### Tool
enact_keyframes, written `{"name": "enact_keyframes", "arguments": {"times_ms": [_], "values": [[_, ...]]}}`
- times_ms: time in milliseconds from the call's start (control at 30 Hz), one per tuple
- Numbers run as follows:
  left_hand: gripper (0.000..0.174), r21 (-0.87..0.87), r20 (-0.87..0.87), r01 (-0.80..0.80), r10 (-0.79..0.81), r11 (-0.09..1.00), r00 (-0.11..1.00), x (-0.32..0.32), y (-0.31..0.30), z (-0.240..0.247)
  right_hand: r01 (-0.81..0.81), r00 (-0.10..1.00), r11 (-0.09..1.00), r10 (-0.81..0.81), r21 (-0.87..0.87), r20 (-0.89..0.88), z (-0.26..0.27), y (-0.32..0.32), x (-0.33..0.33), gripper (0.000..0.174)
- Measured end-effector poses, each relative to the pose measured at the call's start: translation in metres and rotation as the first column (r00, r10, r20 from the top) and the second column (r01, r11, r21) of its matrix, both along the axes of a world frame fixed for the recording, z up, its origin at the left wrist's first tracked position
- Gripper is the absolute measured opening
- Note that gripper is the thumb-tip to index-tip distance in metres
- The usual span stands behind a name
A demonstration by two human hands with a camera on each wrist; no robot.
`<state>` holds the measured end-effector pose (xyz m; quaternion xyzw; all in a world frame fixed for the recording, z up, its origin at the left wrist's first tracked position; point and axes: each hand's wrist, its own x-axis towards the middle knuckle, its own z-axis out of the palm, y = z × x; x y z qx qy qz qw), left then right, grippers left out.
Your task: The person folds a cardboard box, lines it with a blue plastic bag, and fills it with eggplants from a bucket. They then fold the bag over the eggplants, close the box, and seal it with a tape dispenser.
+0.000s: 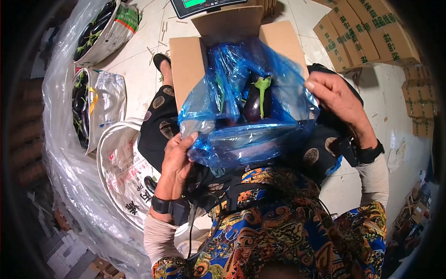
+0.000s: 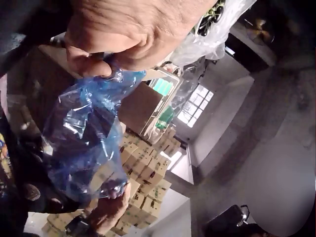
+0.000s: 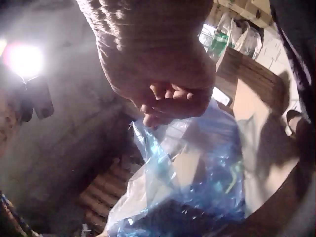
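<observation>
A blue plastic bag (image 1: 246,144) lines the open cardboard box (image 1: 187,60) between the person's knees. Inside it lie dark eggplants (image 1: 253,103), one with its green stem facing up. The left hand (image 1: 178,153) pinches the bag's near left edge between thumb and fingers; in the left wrist view that thumb (image 2: 94,66) presses on gathered blue film. At the upper right, the right hand (image 1: 337,95) grips the bag's right edge, holding it stretched outward. In the right wrist view its fingers (image 3: 170,101) are curled over the top of the film.
Woven sacks of eggplants (image 1: 95,39) stand at the left, beside a white sack (image 1: 121,172) near the left knee. A scale (image 1: 204,5) sits beyond the box. Stacked printed cartons (image 1: 367,35) rise at the right. Clear plastic sheeting (image 1: 60,116) hangs along the left.
</observation>
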<state>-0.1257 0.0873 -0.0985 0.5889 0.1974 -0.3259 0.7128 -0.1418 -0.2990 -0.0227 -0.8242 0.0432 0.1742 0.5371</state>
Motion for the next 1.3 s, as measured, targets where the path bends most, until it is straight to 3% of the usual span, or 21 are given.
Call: {"name": "enact_keyframes", "arguments": {"times_ms": [100, 200, 233, 267, 333, 367, 400, 467, 633, 667, 733, 800, 867, 933, 1000, 1067, 1133, 1167, 1200, 1267, 1300], "values": [[0.016, -0.079, -0.157, -0.031, 0.018, 0.996, 0.987, -0.018, -0.006, 0.013, 0.022, 1.0, 0.989, -0.019, 0.149, -0.023, 0.001, 0.012, 0.005, 0.021], [0.017, -0.02, -0.063, 0.027, -0.028, 0.999, 0.998, -0.031, -0.004, 0.03, -0.278, 0.943, 0.958, 0.287, -0.073, 0.168, -0.009, 0.005, -0.004, 0.036], [0.018, -0.04, -0.023, 0.041, -0.042, 0.998, 0.999, -0.027, -0.005, 0.037, -0.412, 0.899, 0.907, 0.421, -0.092, 0.118, -0.011, -0.001, -0.007, 0.057], [0.019, -0.059, 0.013, 0.055, -0.054, 0.997, 0.998, -0.022, -0.006, 0.045, -0.445, 0.864, 0.86, 0.485, -0.25, 0.13, -0.014, 0.001, -0.018, 0.071], [0.018, -0.055, 0.006, 0.105, -0.105, 0.993, 0.994, -0.006, -0.005, 0.044, -0.391, 0.803, 0.802, 0.537, -0.452, 0.259, -0.024, 0.007, -0.038, 0.08], [0.019, -0.079, 0.028, 0.12, -0.118, 0.99, 0.993, 0.001, -0.012, 0.046, -0.394, 0.884, 0.845, 0.456, -0.361, 0.101, -0.015, 0.016, -0.041, 0.065], [0.02, -0.104, 0.052, 0.138, -0.134, 0.985, 0.99, 0.005, -0.02, 0.05, -0.34, 0.876, 0.873, 0.429, -0.35, 0.219, -0.022, 0.018, -0.046, 0.048], [0.02, -0.058, 0.077, 0.199, -0.194, 0.978, 0.978, 0.006, -0.026, 0.055, -0.284, 0.896, 0.862, 0.395, -0.42, 0.204, -0.006, 0.026, -0.046, 0.024], [0.014, -0.009, 0.12, 0.139, -0.137, 0.99, 0.983, 0.011, -0.001, 0.064, -0.243, 0.903, 0.934, 0.316, -0.261, 0.29, -0.013, 0.016, -0.035, 0.007], [0.01, 0.057, 0.1, 0.009, -0.015, 0.998, 0.995, 0.01, 0.001, 0.063, -0.234, 0.902, 0.947, 0.296, -0.222, 0.313, -0.016, 0.015, -0.029, 0.006], [0.014, 0.478, 0.314, 0.202, -0.381, 0.855, 0.87, 0.007, 0.013, 0.063, -0.186, 0.951, 0.966, 0.222, -0.178, 0.216, -0.015, 0.013, -0.016, 0.019], [0.014, 0.721, 0.371, 0.256, -0.671, 0.644, 0.642, 0.001, -0.009, 0.091, -0.267, 0.944, 0.951, 0.291, -0.156, 0.154, -0.014, 0.013, -0.002, 0.021], [0.013, 0.769, 0.505, 0.268, -0.809, 0.58, 0.301, 0.009, -0.026, 0.101, -0.317, 0.948, 0.948, 0.317, -0.037, -0.003, -0.002, 0.018, 0.012, 0.022], [0.014, 0.78, 0.521, 0.33, -0.844, 0.532, 0.129, 0.029, -0.044, 0.108, -0.367, 0.924, 0.93, 0.368, 0.025, -0.104, 0.0, 0.019, 0.031, 0.023], [0.02, 0.642, 0.535, 0.427, -0.771, 0.637, 0.346, 0.051, -0.062, 0.105, -0.192, 0.98, 0.966, 0.198, 0.171, -0.015, -0.022, 0.02, 0.048, 0.023], [0.027, 0.496, 0.59, 0.382, -0.626, 0.78, 0.511, 0.088, -0.084, 0.081, 0.04, 0.994, 0.921, 0.004, 0.388, -0.113, -0.062, 0.021, 0.077, 0.023], [0.038, 0.366, 0.559, 0.435, -0.568, 0.823, 0.604, 0.11, -0.103, 0.065, 0.19, 0.981, 0.888, -0.155, 0.418, -0.116, -0.078, 0.036, 0.097, 0.023], [0.06, 0.364, 0.55, 0.417, -0.554, 0.833, 0.625, 0.116, -0.11, 0.049, 0.04, 0.998, 0.969, -0.048, 0.245, 0.029, -0.086, 0.03, 0.106, 0.021], [0.083, 0.443, 0.568, 0.441, -0.625, 0.781, 0.536, 0.119, -0.112, 0.038, -0.092, 0.986, 0.995, 0.085, 0.043, 0.145, -0.087, 0.027, 0.112, 0.019], [0.091, 0.708, 0.648, 0.309, -0.758, 0.635, 0.074, 0.115, -0.114, 0.018, -0.112, 0.948, 0.988, 0.139, -0.11, 0.286, -0.072, 0.022, 0.109, 0.018], [0.099, 0.735, 0.637, 0.282, -0.771, 0.617, 0.027, 0.107, -0.12, 0.009, -0.056, 0.91, 0.976, 0.136, -0.211, 0.39, -0.048, 0.025, 0.1, 0.022]]}}
